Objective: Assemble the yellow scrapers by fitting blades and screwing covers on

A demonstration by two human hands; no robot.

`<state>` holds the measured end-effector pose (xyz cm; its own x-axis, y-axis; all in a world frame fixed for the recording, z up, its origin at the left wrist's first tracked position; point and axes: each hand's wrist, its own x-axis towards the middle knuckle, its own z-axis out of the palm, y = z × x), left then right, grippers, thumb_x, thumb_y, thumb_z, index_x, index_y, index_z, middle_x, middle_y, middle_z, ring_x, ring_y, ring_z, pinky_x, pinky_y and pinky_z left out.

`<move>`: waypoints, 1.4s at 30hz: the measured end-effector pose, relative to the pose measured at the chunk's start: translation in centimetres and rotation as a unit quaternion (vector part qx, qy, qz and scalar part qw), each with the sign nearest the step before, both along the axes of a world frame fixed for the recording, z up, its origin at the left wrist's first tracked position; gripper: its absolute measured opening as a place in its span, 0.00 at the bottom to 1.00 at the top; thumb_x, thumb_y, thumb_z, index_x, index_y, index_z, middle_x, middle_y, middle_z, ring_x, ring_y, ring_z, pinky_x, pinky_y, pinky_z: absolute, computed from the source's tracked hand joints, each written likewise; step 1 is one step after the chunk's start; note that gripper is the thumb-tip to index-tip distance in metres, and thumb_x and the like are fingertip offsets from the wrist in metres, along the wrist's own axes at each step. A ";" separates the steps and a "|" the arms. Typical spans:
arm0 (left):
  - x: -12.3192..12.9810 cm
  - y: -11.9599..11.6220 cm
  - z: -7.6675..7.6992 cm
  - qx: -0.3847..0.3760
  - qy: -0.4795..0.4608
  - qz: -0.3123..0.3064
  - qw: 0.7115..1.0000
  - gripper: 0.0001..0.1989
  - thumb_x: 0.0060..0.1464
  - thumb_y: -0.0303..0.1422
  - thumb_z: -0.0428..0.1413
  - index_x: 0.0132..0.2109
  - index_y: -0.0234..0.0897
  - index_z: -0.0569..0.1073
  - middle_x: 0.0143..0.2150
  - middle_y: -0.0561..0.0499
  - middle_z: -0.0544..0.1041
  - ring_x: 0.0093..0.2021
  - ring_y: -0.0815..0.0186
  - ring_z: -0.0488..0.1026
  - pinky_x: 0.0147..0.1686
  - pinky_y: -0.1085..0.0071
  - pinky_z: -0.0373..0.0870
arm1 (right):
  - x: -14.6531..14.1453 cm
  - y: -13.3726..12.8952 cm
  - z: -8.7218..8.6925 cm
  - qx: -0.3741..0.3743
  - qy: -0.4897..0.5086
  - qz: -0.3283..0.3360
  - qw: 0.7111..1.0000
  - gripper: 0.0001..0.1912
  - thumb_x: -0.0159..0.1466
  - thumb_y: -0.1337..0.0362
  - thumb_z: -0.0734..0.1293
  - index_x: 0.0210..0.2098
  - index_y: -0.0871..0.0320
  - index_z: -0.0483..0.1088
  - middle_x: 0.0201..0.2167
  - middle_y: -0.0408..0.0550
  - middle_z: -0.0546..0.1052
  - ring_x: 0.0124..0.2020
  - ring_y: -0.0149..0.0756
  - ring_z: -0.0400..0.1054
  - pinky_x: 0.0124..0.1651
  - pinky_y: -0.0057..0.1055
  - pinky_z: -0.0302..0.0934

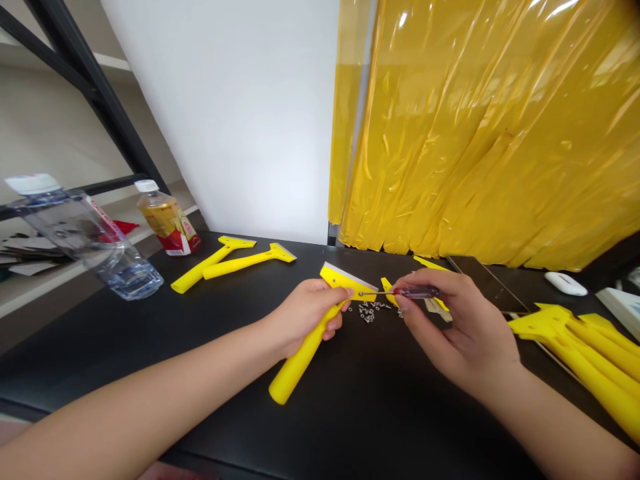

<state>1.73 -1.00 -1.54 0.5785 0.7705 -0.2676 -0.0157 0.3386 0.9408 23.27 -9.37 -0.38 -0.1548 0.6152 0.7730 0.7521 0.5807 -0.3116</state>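
My left hand (315,313) is closed around the neck of a yellow scraper (300,363), whose head with a metal blade edge points away from me. Between the thumb and fingers of my right hand (455,320) is a small screwdriver (417,292) with a dark, see-through handle. The screwdriver's thin tip meets a screw on the right part of the scraper head. Below the head, a loose pile of small screws and nuts (367,312) lies on the black table (350,413). A yellow scraper part (387,288) sits behind the screwdriver, partly covered.
Two yellow scrapers (250,261) lie at the back left, near a drink bottle (170,220) and a clear water bottle (110,247). Several yellow scraper handles (580,347) are heaped at right. Behind them are a dark flat panel (487,283) and a white case (565,283).
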 end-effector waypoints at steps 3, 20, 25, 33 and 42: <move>0.0 -0.1 0.1 0.004 0.005 -0.004 1.000 0.16 0.61 0.38 0.61 0.28 0.37 0.68 0.16 0.58 0.62 0.15 0.73 0.59 0.18 0.75 0.57 | 0.0 -0.1 0.1 0.001 -0.010 -0.005 1.000 0.15 0.68 0.68 0.69 0.53 0.48 0.68 0.43 0.47 0.81 0.40 0.42 0.78 0.44 0.42 0.72; 0.1 -0.1 0.2 0.002 0.012 0.000 1.000 0.16 0.59 0.39 0.62 0.28 0.37 0.68 0.16 0.58 0.62 0.15 0.73 0.59 0.18 0.75 0.57 | 0.1 -0.1 0.2 -0.010 -0.019 -0.014 1.000 0.11 0.69 0.66 0.69 0.50 0.49 0.68 0.42 0.47 0.81 0.39 0.40 0.78 0.42 0.38 0.72; 0.2 0.0 -0.2 0.038 0.046 0.000 0.998 0.15 0.59 0.39 0.61 0.28 0.38 0.68 0.15 0.57 0.64 0.15 0.72 0.60 0.18 0.75 0.58 | 0.1 -0.2 0.6 -0.051 -0.042 -0.053 0.996 0.05 0.70 0.60 0.68 0.44 0.51 0.68 0.38 0.47 0.81 0.37 0.41 0.78 0.39 0.38 0.70; -0.2 0.4 -0.5 0.127 0.142 0.032 0.981 0.17 0.59 0.40 0.60 0.27 0.39 0.66 0.15 0.55 0.67 0.14 0.70 0.62 0.18 0.73 0.60 | 0.7 0.1 1.2 -0.089 -0.103 -0.094 0.986 0.09 0.75 0.58 0.60 0.46 0.53 0.70 0.40 0.51 0.81 0.40 0.44 0.77 0.41 0.40 0.68; -0.3 0.8 -0.1 0.141 0.150 0.069 0.976 0.19 0.61 0.39 0.59 0.25 0.41 0.62 0.15 0.56 0.65 0.15 0.70 0.61 0.18 0.73 0.60 | -0.2 -0.2 0.3 -0.096 -0.190 -0.146 0.966 0.09 0.74 0.55 0.61 0.44 0.53 0.67 0.29 0.46 0.78 0.24 0.40 0.72 0.25 0.35 0.56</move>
<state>1.41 -0.22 -1.60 0.3926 0.9028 -0.1753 0.2474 0.0798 0.9656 23.02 -9.60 -0.10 -0.2037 0.8021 0.5614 0.9562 0.2860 -0.0616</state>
